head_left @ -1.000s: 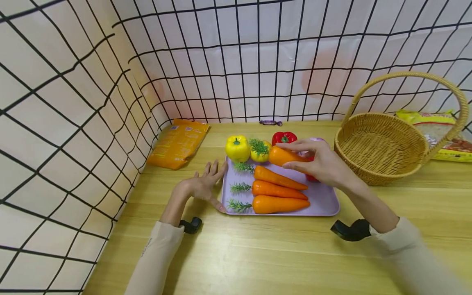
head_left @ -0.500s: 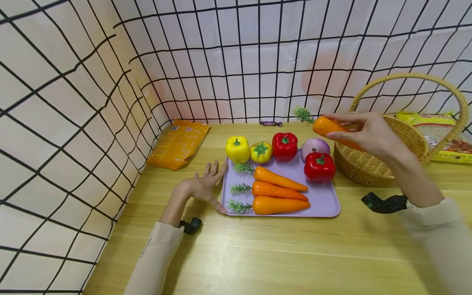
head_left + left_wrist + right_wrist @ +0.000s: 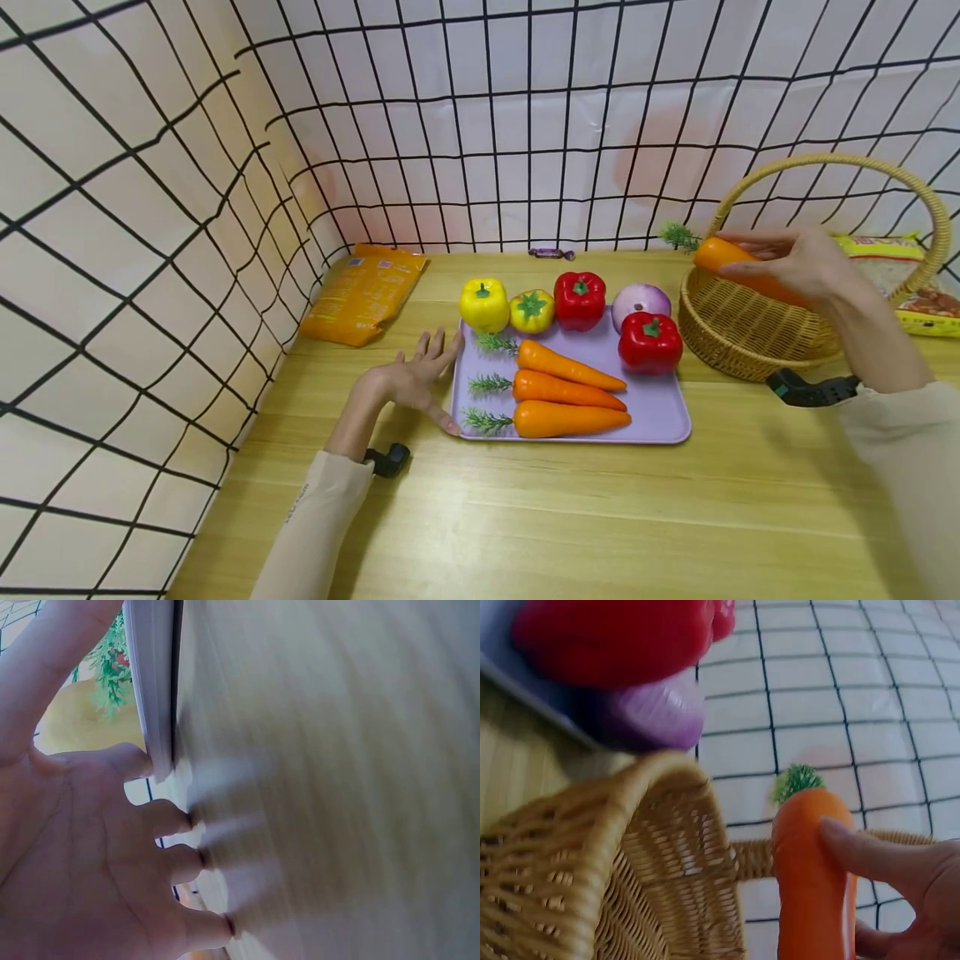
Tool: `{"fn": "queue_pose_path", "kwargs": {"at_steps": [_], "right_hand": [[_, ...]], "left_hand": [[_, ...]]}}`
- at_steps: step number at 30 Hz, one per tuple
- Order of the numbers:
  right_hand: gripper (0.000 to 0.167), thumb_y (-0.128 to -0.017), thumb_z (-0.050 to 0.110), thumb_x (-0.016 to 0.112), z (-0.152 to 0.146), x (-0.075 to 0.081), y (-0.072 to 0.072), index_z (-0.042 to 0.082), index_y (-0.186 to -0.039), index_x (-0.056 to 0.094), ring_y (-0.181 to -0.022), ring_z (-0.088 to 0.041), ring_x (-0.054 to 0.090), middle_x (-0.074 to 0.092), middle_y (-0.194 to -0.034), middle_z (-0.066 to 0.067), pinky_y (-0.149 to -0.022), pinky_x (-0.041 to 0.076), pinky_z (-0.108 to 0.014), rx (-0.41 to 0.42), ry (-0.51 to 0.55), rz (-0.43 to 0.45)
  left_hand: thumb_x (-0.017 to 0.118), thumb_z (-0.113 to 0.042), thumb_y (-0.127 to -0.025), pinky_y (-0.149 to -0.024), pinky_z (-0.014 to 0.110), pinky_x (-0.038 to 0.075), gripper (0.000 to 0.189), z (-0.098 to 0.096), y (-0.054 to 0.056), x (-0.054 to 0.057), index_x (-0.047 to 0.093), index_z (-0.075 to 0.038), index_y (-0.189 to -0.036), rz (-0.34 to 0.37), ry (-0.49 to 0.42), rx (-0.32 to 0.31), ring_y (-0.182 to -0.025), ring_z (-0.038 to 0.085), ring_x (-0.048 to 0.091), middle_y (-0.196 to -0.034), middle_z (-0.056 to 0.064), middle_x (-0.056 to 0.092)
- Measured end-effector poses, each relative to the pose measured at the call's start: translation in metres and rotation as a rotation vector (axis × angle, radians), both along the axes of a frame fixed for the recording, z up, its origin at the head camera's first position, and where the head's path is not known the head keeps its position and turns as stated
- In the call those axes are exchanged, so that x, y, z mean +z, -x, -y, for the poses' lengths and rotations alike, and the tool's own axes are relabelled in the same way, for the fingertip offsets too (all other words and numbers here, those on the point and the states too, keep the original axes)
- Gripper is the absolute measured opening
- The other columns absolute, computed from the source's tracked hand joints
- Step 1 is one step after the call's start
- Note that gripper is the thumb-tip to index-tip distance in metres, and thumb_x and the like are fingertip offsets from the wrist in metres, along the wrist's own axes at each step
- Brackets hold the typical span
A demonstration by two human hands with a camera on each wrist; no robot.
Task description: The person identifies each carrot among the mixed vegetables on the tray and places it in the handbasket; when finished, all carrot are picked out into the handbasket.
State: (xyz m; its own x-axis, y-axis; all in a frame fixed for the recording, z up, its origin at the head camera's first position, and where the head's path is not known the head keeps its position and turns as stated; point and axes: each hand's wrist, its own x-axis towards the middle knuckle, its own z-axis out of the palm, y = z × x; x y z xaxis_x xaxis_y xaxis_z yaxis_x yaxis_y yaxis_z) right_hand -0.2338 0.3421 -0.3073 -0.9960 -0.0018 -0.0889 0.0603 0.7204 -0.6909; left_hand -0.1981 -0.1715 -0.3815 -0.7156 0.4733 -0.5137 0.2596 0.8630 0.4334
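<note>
Fingers and thumb of the right hand (image 3: pixel 813 265) pinch a carrot (image 3: pixel 724 253) near its thick end, and we see it slanting over the opening of the wicker basket (image 3: pixel 729 357), leafy end up and to the left. That forearm reaches in from the lower right, a black band (image 3: pixel 813 390) at the wrist. Our left hand (image 3: pixel 412 382) lies with its fingers spread wide beside the lilac tray (image 3: pixel 652 418), thumb at the near left corner and forefinger at the left edge.

For writing, we find pale lines of print and small bluish patches on the orange packet (image 3: pixel 366 293), too small for us to read. Along the left sleeve (image 3: pixel 300 537) runs a short row of dark lettering, equally illegible to us. Behind the basket we see a yellow packet (image 3: pixel 877 267), partly hidden, and we cannot make out its wording. On the tray we count three more carrots (image 3: pixel 570 418), with a red pepper (image 3: pixel 650 343) near the right edge
</note>
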Motion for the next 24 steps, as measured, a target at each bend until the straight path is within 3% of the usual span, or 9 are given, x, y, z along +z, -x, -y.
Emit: {"fn": "queue_pose_path", "kwargs": {"at_steps": [4, 8, 11, 17, 23, 24], "right_hand": [[0.04, -0.085, 0.055, 0.08, -0.014, -0.006, 0.005, 0.062, -0.121, 0.063, -0.116, -0.018, 0.048, 0.058, -0.092, 0.039, -0.083, 0.042, -0.028, -0.043, 0.034, 0.051], [0.03, -0.085, 0.055, 0.08, -0.024, -0.011, 0.008, 0.07, -0.102, 0.06, -0.141, -0.045, 0.035, 0.075, -0.123, 0.009, -0.093, 0.041, -0.039, -0.061, 0.048, 0.098], [0.029, -0.086, 0.052, 0.08, -0.03, -0.014, 0.009, 0.07, -0.094, 0.059, -0.15, -0.054, 0.023, 0.066, -0.143, -0.011, -0.104, 0.038, -0.052, -0.072, 0.049, 0.119], [0.036, -0.088, 0.04, 0.083, -0.04, -0.02, 0.011, 0.066, -0.079, 0.06, -0.152, -0.058, 0.014, 0.055, -0.149, -0.024, -0.117, 0.024, -0.07, -0.12, 0.068, 0.126], [0.036, -0.085, 0.045, 0.084, -0.049, -0.024, 0.017, 0.066, -0.073, 0.058, -0.153, -0.056, 0.011, 0.036, -0.157, -0.03, -0.119, 0.024, -0.068, -0.169, 0.086, 0.141], [0.035, -0.085, 0.045, 0.085, -0.05, -0.024, 0.018, 0.066, -0.074, 0.059, -0.154, -0.056, 0.01, 0.046, -0.154, -0.025, -0.12, 0.022, -0.069, -0.175, 0.104, 0.149]], "left_hand": [[0.092, -0.049, -0.073, -0.125, 0.07, -0.01, 0.146, -0.001, 0.0, 0.0, -0.018, -0.02, -0.165, 0.0, 0.005, 0.0, -0.157, 0.04, -0.027, -0.169, 0.021, -0.028], [0.092, -0.049, -0.073, -0.125, 0.07, -0.01, 0.146, -0.001, 0.0, -0.001, -0.018, -0.02, -0.165, 0.002, 0.003, 0.004, -0.157, 0.04, -0.027, -0.169, 0.021, -0.028], [0.092, -0.049, -0.073, -0.124, 0.07, -0.01, 0.146, -0.001, 0.0, -0.001, -0.018, -0.02, -0.165, 0.002, 0.0, 0.006, -0.157, 0.04, -0.027, -0.169, 0.021, -0.028], [0.093, -0.048, -0.073, -0.124, 0.071, -0.01, 0.147, -0.001, -0.001, 0.0, -0.018, -0.02, -0.165, 0.002, 0.008, 0.001, -0.157, 0.039, -0.028, -0.168, 0.02, -0.029], [0.092, -0.048, -0.073, -0.125, 0.07, -0.01, 0.146, -0.002, 0.0, 0.001, -0.018, -0.02, -0.165, 0.0, 0.011, 0.002, -0.157, 0.039, -0.027, -0.169, 0.02, -0.029], [0.092, -0.048, -0.073, -0.125, 0.07, -0.01, 0.146, -0.002, 0.0, 0.001, -0.018, -0.02, -0.165, 0.0, 0.011, 0.002, -0.157, 0.039, -0.027, -0.169, 0.02, -0.029]]}}
